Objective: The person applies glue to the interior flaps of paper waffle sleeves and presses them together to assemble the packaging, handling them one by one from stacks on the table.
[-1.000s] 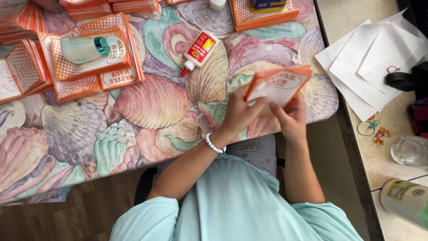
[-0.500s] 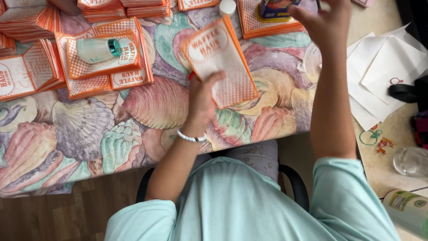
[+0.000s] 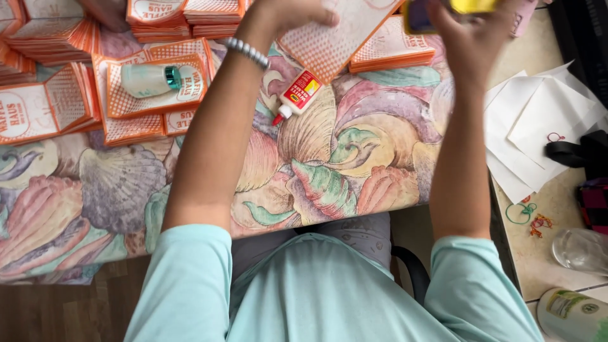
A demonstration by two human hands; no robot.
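My left hand [image 3: 288, 14] grips an orange-and-white checked paper box sheet [image 3: 339, 35] and holds it out over the far part of the table. My right hand [image 3: 465, 28] is closed around a small blue and yellow object [image 3: 443, 9] at the top edge, partly cut off. A small white glue bottle [image 3: 297, 95] with a red label lies on the seashell-patterned tablecloth [image 3: 329, 164], just below the held sheet. A beaded bracelet [image 3: 247, 52] sits on my left wrist.
Stacks of flat orange-and-white boxes [image 3: 158, 95] cover the far left and back, one carrying a pale bottle with a teal cap [image 3: 149, 79]. White paper sheets [image 3: 538, 126], rubber bands [image 3: 529, 215], a black strap [image 3: 579, 152] and a clear glass [image 3: 579, 250] lie on the right counter.
Both arms have stretched farther across the table. The left hand carried the box sheet toward the back, and the right hand has taken hold of the blue and yellow object.
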